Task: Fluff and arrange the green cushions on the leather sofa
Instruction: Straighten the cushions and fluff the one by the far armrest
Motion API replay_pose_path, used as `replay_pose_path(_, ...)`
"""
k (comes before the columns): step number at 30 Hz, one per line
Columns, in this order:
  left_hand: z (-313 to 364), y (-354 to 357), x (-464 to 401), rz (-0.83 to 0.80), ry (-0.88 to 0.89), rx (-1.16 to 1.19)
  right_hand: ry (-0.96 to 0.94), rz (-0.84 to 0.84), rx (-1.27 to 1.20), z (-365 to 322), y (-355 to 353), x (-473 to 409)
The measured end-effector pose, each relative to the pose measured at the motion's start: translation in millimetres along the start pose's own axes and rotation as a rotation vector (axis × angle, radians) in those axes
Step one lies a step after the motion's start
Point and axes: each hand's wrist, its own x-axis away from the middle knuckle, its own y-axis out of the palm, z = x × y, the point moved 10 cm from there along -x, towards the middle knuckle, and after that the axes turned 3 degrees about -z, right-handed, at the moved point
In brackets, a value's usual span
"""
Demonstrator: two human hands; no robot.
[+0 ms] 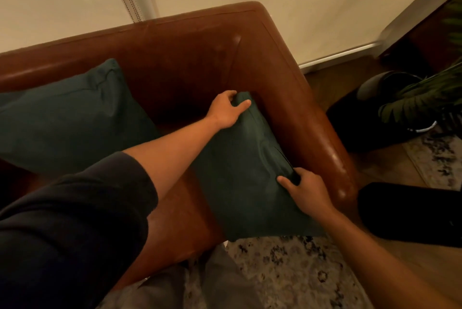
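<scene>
A dark green cushion (243,171) stands on edge at the right end of the brown leather sofa (190,41), close to the armrest (322,133). My left hand (226,110) grips its far top corner, thumb on the near face and fingers curled over the edge. My right hand (303,187) pinches the cushion's right edge lower down, where the fabric creases. The cushion's lower corner hangs past the seat's front edge. A second green cushion (67,118) leans against the sofa back at the left, with no hand on it.
A patterned rug (295,266) lies in front of the sofa. To the right of the armrest stand a dark pot with a leafy plant (422,98) and a black object (410,213) on the wooden floor. Pale wall and blinds are behind the sofa.
</scene>
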Motion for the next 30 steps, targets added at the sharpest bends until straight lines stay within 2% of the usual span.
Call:
replay_pose_path(4, -9, -3, -18, 0.084, -0.08, 0.001, -0.017, 0.1, 0.04, -2, -2, 0)
replay_pose_path(8, -14, -1, -20, 0.035, -0.09, 0.121, -0.029, 0.136, 0.0, -5, -1, 5)
replay_pose_path(13, -20, -7, -23, -0.042, -0.117, 0.158, 0.052, -0.027, 0.043, 21, -7, 25)
replay_pose_path(17, -12, -13, -24, -0.049, -0.085, 0.073, 0.128, -0.135, 0.052, 67, -5, 61)
replay_pose_path(21, -5, -11, -23, -0.037, -0.065, 0.028, 0.09, 0.008, -0.036, 89, -4, 69)
replay_pose_path(26, 2, -13, -26, -0.02, -0.07, 0.073, -0.04, 0.266, 0.059, 83, -15, 74)
replay_pose_path(30, 2, -10, -24, -0.043, -0.049, 0.076, 0.001, 0.283, 0.076, 84, -14, 76)
